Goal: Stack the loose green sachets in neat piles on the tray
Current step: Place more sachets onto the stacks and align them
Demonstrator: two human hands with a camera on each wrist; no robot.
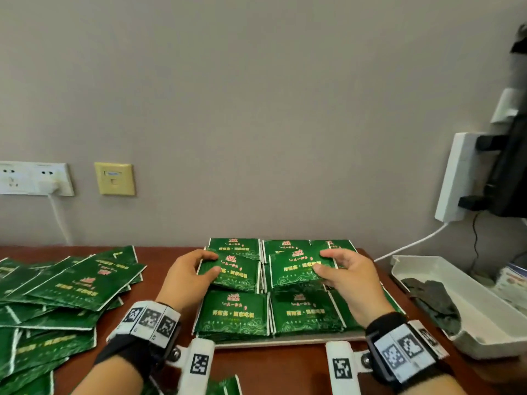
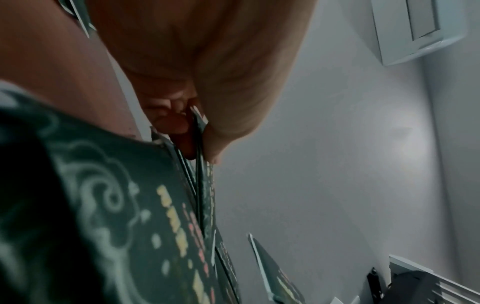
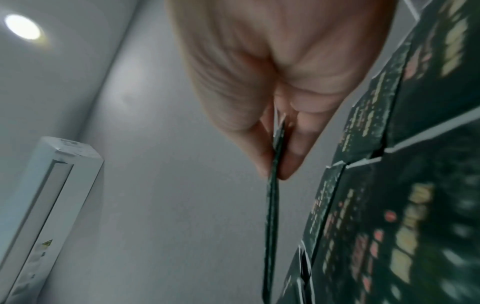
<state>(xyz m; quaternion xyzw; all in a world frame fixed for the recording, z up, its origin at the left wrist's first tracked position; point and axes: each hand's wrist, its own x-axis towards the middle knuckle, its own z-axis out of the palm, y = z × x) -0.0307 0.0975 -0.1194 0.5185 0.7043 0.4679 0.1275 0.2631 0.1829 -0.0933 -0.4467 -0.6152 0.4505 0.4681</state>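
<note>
Green sachets lie in piles on a flat metal tray (image 1: 285,341) at the table's middle. My left hand (image 1: 196,269) pinches a small bunch of green sachets (image 1: 236,273) over the tray's middle-left pile; in the left wrist view the thumb and fingers (image 2: 215,131) clamp the sachets (image 2: 200,164) edge-on. My right hand (image 1: 336,266) pinches another green sachet (image 1: 296,270) over the middle pile; the right wrist view shows that sachet (image 3: 272,185) thin between thumb and finger. A loose heap of green sachets (image 1: 57,292) lies on the table at the left.
A white plastic tray (image 1: 490,306) with dark leaves stands at the right. More sachets (image 1: 225,386) lie at the near edge. Wall sockets (image 1: 34,178), a power strip (image 1: 456,175) and its cable are on the back wall.
</note>
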